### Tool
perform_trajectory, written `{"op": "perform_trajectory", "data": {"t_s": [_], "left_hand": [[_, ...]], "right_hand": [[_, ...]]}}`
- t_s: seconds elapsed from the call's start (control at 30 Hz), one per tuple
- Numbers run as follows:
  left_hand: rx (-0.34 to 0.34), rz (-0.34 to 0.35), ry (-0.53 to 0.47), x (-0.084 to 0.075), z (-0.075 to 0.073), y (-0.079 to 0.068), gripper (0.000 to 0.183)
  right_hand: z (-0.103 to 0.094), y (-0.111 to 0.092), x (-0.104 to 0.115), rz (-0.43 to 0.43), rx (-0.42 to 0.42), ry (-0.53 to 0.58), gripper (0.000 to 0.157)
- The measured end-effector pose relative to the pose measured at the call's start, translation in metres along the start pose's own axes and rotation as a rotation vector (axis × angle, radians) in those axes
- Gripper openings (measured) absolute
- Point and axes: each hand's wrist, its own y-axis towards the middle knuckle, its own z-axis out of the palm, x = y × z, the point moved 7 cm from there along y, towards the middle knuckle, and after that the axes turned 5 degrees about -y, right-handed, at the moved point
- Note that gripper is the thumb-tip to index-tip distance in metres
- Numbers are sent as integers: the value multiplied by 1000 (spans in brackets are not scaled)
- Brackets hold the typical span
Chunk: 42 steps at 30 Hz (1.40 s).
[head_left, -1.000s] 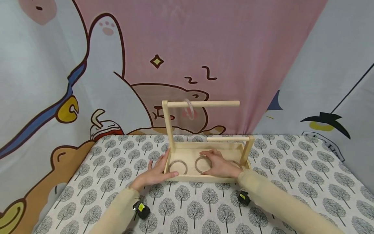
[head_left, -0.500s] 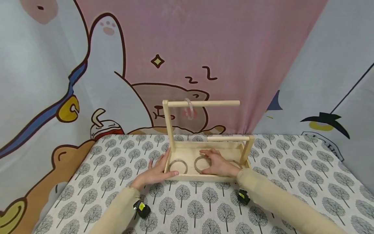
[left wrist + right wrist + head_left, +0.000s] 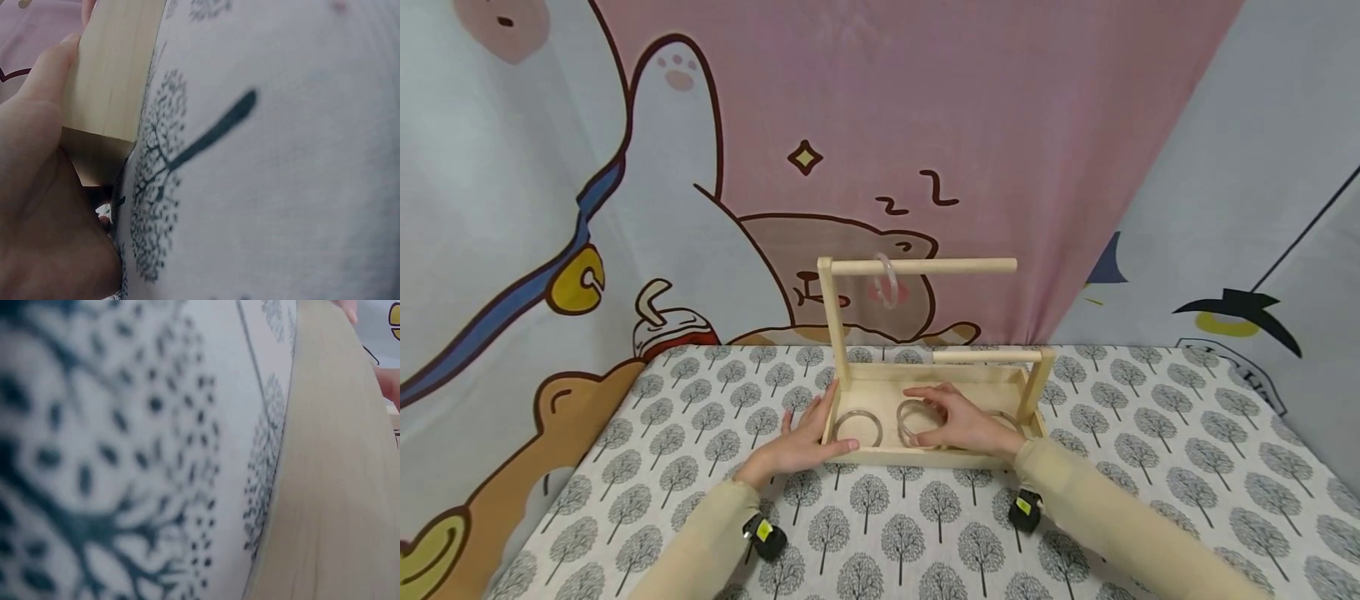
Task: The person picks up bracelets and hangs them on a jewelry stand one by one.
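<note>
A wooden jewelry stand point(image 3: 887, 457) with a shallow tray base sits on the cloth. My left hand point(image 3: 797, 444) holds its front left corner, thumb over the front wall and fingers along the left side. In the left wrist view that thumb point(image 3: 47, 78) lies against the wood. My right hand point(image 3: 964, 421) reaches into the tray and pinches a translucent bangle point(image 3: 899, 415) between thumb and fingers, its near edge tilted up a little. One bangle point(image 3: 881, 429) lies flat at the tray's left; another bangle point(image 3: 1009, 416) is partly hidden by the right wrist.
A tall post carries a long upper bar point(image 3: 958, 266), where one clear bangle point(image 3: 891, 289) hangs. On the right, a short post point(image 3: 1034, 390) bears a lower bar point(image 3: 981, 356). Tree-patterned cloth point(image 3: 902, 542) covers the table; a cartoon curtain point(image 3: 1000, 125) stands behind.
The middle bangle has shifted slightly left and now looks partly raised off the tray floor, with the right fingers closer around it. The left hand and stand stay put.
</note>
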Motion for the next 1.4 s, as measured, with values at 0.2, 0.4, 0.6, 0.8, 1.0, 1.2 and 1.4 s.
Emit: {"op": "perform_trajectory", "data": {"t_s": [0.2, 0.4, 0.6, 0.8, 1.0, 1.2, 1.4], "left_hand": [[-1, -2, -2, -2, 0, -1, 101], [-5, 1, -4, -4, -1, -2, 102], [-9, 1, -7, -6, -2, -2, 100], [-17, 7, -7, -5, -2, -2, 101], [-20, 11, -8, -5, -2, -1, 100], [-15, 2, -4, -4, -1, -1, 100], [-12, 6, -5, -5, -1, -2, 100]], "right_hand": [[-1, -3, 2, 30, 16, 51, 81], [-6, -7, 3, 19, 11, 81, 80], [-12, -10, 3, -1, -3, 87, 72], [-19, -13, 7, -38, -14, 145, 67], [-19, -19, 8, -5, 3, 197, 67], [-19, -25, 16, -33, 11, 230, 65], [-20, -30, 21, -49, 11, 288, 62]]}}
